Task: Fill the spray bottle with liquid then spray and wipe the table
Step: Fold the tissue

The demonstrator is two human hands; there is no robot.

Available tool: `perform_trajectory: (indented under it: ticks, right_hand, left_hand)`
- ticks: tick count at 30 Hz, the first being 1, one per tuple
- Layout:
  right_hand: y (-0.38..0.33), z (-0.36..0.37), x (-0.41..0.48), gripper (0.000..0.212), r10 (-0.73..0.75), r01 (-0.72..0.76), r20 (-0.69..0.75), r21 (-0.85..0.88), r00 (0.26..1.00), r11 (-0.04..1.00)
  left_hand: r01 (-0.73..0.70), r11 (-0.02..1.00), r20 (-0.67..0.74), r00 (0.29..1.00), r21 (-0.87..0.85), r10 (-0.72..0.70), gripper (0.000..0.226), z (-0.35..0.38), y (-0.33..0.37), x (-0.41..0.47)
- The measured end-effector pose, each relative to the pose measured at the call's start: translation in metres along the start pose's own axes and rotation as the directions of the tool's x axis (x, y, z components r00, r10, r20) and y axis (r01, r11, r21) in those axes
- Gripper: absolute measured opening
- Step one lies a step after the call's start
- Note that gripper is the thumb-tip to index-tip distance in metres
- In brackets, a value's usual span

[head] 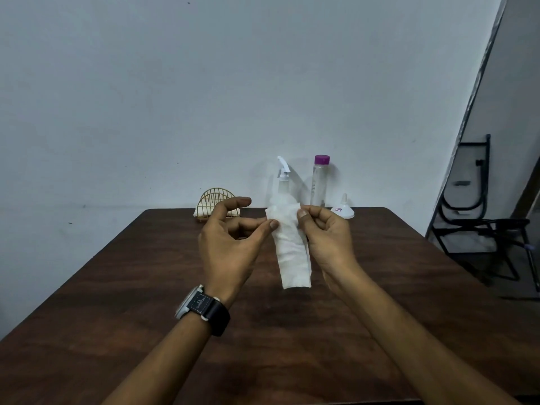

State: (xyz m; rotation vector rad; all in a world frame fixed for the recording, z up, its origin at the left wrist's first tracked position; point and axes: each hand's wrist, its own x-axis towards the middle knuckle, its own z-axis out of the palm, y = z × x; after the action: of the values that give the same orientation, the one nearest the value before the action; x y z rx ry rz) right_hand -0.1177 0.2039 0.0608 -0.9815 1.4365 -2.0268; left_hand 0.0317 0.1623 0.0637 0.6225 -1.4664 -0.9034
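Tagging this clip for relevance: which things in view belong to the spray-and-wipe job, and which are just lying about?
Job: spray bottle, purple-capped bottle, funnel, paper towel, napkin holder, table.
Lying about: folding chair, wristwatch.

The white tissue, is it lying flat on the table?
No, the tissue hangs in the air above the table, pinched at its top corners by the left hand and the right hand.

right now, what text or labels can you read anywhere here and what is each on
"OMEGA": on the watch strap at the left wrist.
Small sticker on the white funnel: too blurred to read.
Faint vertical lettering on the purple-capped bottle: unreadable.
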Motion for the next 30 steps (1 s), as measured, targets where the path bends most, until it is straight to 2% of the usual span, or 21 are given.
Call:
perform_trajectory:
  ticks: [5,11,15,17,19,22,25,27,30]
  right_hand:
    - [0.000,-0.003,0.003,0.008,-0.018,0.021,-0.078,0.035,0.997,0.999]
    - [0.003,-0.010,0.004,0.009,0.025,-0.012,-0.117,0.112,0.993,0.994]
    - [-0.004,-0.010,-0.004,0.010,0.172,-0.189,0.077,0.383,0.982,0.904]
    - [-0.006,-0.012,-0.006,0.017,0.196,-0.273,0.201,0.513,0.960,0.814]
    - [-0.007,-0.012,-0.010,0.024,0.197,-0.338,0.296,0.566,0.935,0.752]
    - [-0.006,-0.005,-0.021,0.038,0.201,-0.403,0.427,0.461,0.882,0.791]
    - [-0.002,0.001,-0.030,0.028,0.276,-0.481,0.547,0.274,0.790,0.833]
    - [-0.001,0.004,-0.031,0.021,0.310,-0.499,0.582,0.194,0.751,0.845]
    - [-0.003,0.006,-0.030,0.027,0.320,-0.504,0.528,0.251,0.787,0.826]
  left_hand:
    - [-0.006,1.000,-0.021,1.000,0.026,0.007,0.047,-0.004,-0.004,0.002]
    - [0.075,0.966,0.071,0.996,-0.247,-0.059,0.041,-0.006,-0.011,0.003]
    - [0.079,0.946,0.064,0.996,-0.313,-0.062,0.038,-0.005,-0.005,0.010]
    - [0.089,0.937,0.056,0.996,-0.339,-0.074,0.037,-0.005,-0.001,0.016]
    - [0.067,0.937,0.063,0.997,-0.342,-0.048,0.035,-0.004,0.003,0.020]
    - [0.014,0.960,0.082,0.997,-0.278,0.009,0.035,0.000,0.007,0.022]
    - [0.040,0.969,0.133,0.991,-0.245,-0.007,0.035,0.004,0.007,0.020]
    - [0.008,0.984,0.147,0.989,-0.176,0.018,0.035,0.004,0.004,0.019]
    - [-0.088,0.995,0.128,0.988,-0.037,0.092,0.031,0.000,0.000,0.016]
